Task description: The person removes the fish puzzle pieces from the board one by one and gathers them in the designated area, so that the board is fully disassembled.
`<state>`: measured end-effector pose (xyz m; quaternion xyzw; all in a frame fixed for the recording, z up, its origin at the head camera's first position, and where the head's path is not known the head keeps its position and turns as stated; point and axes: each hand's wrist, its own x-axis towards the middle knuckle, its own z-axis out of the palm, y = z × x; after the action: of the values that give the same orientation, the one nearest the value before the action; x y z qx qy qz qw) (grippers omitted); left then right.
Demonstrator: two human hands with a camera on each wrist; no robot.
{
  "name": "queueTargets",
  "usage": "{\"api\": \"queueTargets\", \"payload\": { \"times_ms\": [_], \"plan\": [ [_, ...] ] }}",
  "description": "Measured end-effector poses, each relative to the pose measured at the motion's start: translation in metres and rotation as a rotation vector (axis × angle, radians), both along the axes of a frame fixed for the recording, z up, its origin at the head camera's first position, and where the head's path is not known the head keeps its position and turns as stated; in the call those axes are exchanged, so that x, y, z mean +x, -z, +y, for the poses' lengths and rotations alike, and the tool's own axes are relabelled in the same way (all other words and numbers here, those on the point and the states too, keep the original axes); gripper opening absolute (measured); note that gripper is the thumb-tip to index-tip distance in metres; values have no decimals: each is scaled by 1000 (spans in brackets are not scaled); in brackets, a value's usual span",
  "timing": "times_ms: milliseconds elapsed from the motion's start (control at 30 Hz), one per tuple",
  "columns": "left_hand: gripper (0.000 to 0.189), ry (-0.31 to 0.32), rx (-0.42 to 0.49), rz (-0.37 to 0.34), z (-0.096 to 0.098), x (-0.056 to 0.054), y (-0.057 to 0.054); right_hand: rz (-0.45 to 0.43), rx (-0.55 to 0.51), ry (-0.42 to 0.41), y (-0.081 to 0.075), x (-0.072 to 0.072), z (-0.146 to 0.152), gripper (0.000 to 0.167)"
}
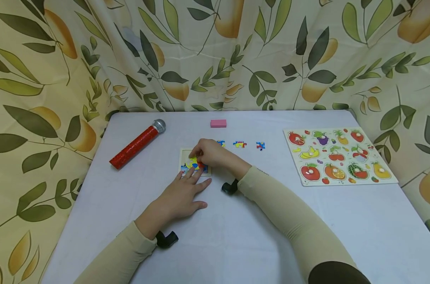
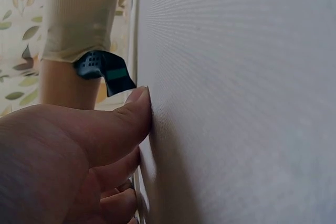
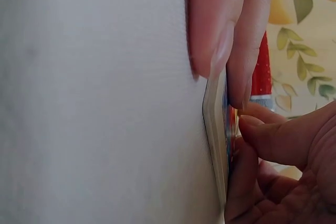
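Observation:
A small jigsaw board (image 1: 182, 154) with a pale frame lies on the white table, and colourful pieces fill part of it. My right hand (image 1: 213, 153) is over the board, thumb and forefinger pinching a yellow and red jigsaw piece that the fingers largely hide. My left hand (image 1: 179, 200) lies spread, its fingertips touching the board's near edge; in the right wrist view its fingers (image 3: 218, 22) reach that edge from above. To the right of the board lie loose jigsaw pieces (image 1: 240, 144), one partly behind my right hand.
A red microphone (image 1: 134, 146) with a silver head lies at the left. Behind the board sits a pink block (image 1: 218, 123). A fruit puzzle board (image 1: 295, 154) occupies the table's right side. Patterned curtains (image 1: 207, 59) hang along the back and left.

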<state>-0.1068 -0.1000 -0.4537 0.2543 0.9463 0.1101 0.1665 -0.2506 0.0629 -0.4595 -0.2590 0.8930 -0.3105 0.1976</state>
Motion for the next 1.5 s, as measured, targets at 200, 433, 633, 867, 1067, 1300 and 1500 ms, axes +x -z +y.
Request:
{"api": "queueTargets", "payload": {
  "times_ms": [200,433,633,867,1067,1300,1500],
  "plan": [
    [74,1,-1,-7,0,0,-1,-1,-7,-1,0,1,-1,26],
    [73,5,12,-10,0,0,-2,4,-16,6,-2,4,-2,24],
    [74,-2,13,-15,0,0,0,13,-39,22,0,4,-2,23],
    [74,6,15,-2,-1,-1,2,3,-64,45,2,4,-3,20],
    [74,11,24,-1,-2,-1,2,-9,-86,61,2,5,-4,19],
    [74,9,17,-3,-2,0,1,-24,-110,75,0,7,-3,18],
    [75,1,15,-8,-1,1,-1,-40,-144,87,0,8,-3,17]
  ]
}}
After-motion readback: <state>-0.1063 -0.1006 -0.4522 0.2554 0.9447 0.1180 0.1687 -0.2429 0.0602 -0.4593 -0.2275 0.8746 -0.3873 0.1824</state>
